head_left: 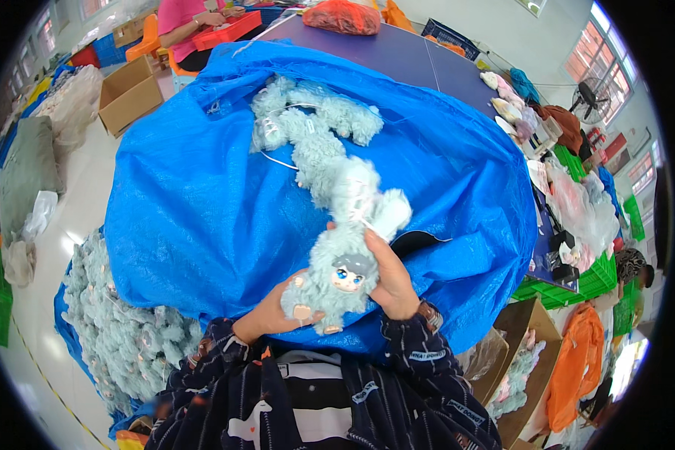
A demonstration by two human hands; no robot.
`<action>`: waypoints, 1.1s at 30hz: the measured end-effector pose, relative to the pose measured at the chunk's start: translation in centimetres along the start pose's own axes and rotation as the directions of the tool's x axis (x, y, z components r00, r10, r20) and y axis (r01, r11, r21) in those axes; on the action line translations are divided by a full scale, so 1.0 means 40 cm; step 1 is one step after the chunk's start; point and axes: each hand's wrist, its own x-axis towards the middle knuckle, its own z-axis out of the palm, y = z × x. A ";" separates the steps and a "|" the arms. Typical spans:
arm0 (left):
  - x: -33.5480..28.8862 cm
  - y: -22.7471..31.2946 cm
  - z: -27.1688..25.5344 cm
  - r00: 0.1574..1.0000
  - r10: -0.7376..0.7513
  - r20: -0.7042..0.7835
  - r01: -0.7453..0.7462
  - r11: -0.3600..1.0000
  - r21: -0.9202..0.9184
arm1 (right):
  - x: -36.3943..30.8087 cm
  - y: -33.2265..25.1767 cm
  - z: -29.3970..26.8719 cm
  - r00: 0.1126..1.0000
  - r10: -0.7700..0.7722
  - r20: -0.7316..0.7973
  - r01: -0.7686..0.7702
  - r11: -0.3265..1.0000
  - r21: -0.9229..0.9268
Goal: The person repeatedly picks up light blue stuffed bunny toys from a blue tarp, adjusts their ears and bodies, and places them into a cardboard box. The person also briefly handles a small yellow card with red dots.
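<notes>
A fluffy pale mint plush doll (326, 259) with a small face, grey hair and blue eyes is held between my hands, face toward me. My left hand (274, 307) grips its lower part by the feet. My right hand (391, 281) is closed on its other side, thumb along the fur near the head. Just beyond, more mint plush (319, 154) stretches in a row over the blue tarp sheet (195, 217). Whether the nearest plush is joined to the doll cannot be made out. A thin white cord (281, 161) lies beside the row.
Mint plush pieces (127, 337) fill a blue sack at lower left. A cardboard box (130, 96) stands on the floor at far left. Another person (184, 26) in pink works at a red tray (229, 31). Clutter and a green crate (566, 289) line the right.
</notes>
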 end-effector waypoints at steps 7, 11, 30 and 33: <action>-0.004 0.000 -0.008 0.993 0.085 -0.078 -0.075 0.990 0.118 | 0.028 0.007 0.001 0.973 -0.158 -0.165 0.129 0.976 -0.176; -0.007 0.002 -0.023 1.000 -0.017 0.013 0.017 0.999 -0.042 | 0.037 0.009 -0.022 0.963 -0.168 -0.212 0.091 0.939 -0.332; 0.086 0.011 -0.019 0.985 -0.172 -0.004 0.165 0.951 -0.260 | 0.083 0.061 -0.002 0.577 -0.739 -0.347 0.367 0.614 -0.698; 0.097 -0.009 -0.023 0.976 -0.215 0.022 0.209 0.914 -0.348 | 0.099 0.066 -0.017 0.532 -0.783 -0.322 0.406 0.569 -0.715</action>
